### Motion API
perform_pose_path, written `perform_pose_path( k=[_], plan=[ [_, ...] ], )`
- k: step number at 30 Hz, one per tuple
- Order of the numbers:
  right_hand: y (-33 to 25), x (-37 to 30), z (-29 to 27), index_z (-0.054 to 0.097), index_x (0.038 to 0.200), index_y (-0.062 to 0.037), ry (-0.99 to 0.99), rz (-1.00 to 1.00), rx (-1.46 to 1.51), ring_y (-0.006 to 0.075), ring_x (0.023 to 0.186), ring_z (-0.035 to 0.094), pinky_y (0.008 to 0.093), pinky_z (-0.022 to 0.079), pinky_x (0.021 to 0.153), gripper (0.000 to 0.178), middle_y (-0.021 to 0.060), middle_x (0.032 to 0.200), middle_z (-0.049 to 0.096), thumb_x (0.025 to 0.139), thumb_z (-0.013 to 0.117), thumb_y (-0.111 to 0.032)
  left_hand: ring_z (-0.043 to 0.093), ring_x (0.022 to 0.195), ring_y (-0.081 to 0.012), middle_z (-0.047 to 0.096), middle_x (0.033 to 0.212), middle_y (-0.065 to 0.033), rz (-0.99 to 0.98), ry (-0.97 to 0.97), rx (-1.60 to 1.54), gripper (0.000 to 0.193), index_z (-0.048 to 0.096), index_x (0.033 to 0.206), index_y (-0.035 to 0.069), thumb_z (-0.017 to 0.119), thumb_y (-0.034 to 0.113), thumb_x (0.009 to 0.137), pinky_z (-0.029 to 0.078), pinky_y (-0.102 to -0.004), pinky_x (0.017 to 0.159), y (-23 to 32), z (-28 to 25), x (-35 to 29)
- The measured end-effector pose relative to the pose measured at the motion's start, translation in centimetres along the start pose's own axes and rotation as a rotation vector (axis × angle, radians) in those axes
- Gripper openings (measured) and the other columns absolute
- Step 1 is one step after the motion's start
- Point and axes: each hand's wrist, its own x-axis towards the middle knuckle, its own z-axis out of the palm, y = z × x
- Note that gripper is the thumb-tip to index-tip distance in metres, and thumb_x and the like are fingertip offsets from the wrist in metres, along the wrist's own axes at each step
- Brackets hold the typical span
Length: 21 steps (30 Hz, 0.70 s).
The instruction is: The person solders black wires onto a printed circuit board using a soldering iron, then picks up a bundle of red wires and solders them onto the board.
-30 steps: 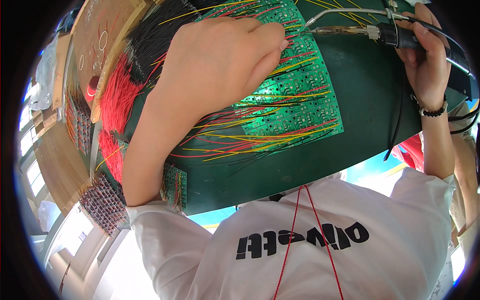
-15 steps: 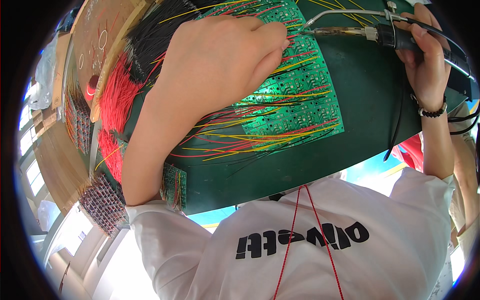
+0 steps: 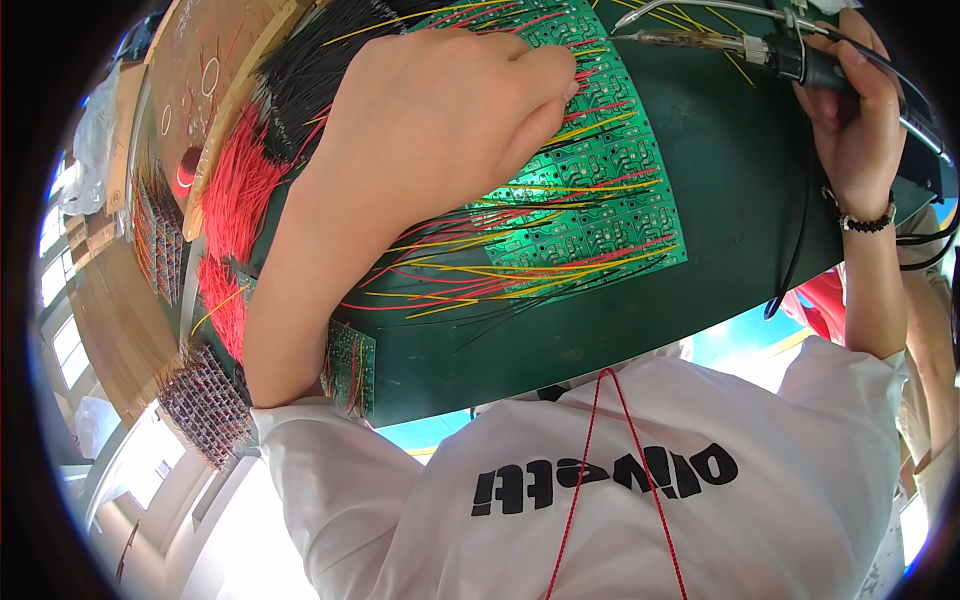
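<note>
My left hand (image 3: 450, 125) lies over a green circuit board panel (image 3: 600, 215), its fingers pinched together at the panel's upper part. A red wire (image 3: 586, 76) shows at the fingertips, which hide most of the grip. Rows of red, yellow and black wires stand attached along the panel and trail leftward under my wrist. My right hand (image 3: 850, 110) grips a soldering iron (image 3: 790, 62) by its dark handle. The iron's tip, beside a thin curved metal tube (image 3: 690, 10), points left near the panel's right edge, apart from my left fingertips.
Bundles of red wires (image 3: 235, 200) and black wires (image 3: 310, 85) lie left of my left arm, near a wooden edge (image 3: 240, 90). A small wired board (image 3: 350, 365) sits by my left elbow. Stacked wired boards (image 3: 205, 405) stand further left. A black cable (image 3: 800, 240) hangs at right.
The soldering iron and its tube have moved up and slightly right, away from the wires at my left fingertips. My left hand has stayed in nearly the same place.
</note>
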Motion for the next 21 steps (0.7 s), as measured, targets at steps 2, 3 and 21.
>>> perform_pose_path(
  k=[2,3,21],
  plan=[
    [-0.1,-0.1,0.1,0.041,0.073,-0.0063,0.063,-0.027,-0.041,0.0058,0.036,0.032,0.0176,0.024,0.034,0.011,0.0005,0.055,0.044,0.075,0.044,-0.017,0.052,0.059,-0.027,0.05,0.064,-0.0083,0.004,0.001,-0.001,0.015,0.05,0.074,0.008,0.049,0.021,0.081,0.039,-0.0362,0.049,0.0,0.0,0.1],
    [-0.2,0.0,-0.1,0.041,0.073,-0.0064,0.001,-0.034,-0.019,0.0056,0.036,0.032,0.0176,0.023,0.033,0.011,0.0001,0.055,0.044,0.075,0.043,-0.017,0.052,0.059,-0.027,0.05,0.064,-0.0083,0.003,0.003,0.001,0.015,0.05,0.074,0.008,0.049,0.021,0.081,0.039,-0.0362,0.049,0.1,-0.2,0.1],
    [-0.3,0.0,-1.0,0.048,0.11,0.0019,0.37,0.151,0.071,0.0074,0.047,0.031,0.0255,0.033,0.05,0.039,0.0013,0.06,0.04,0.083,0.046,-0.027,0.049,0.058,-0.0273,0.049,0.066,-0.0112,-0.133,0.061,-0.36,0.01,0.051,0.087,-0.002,0.05,0.008,0.083,0.038,-0.0306,0.052,-0.4,-2.7,-6.9]
  ],
)
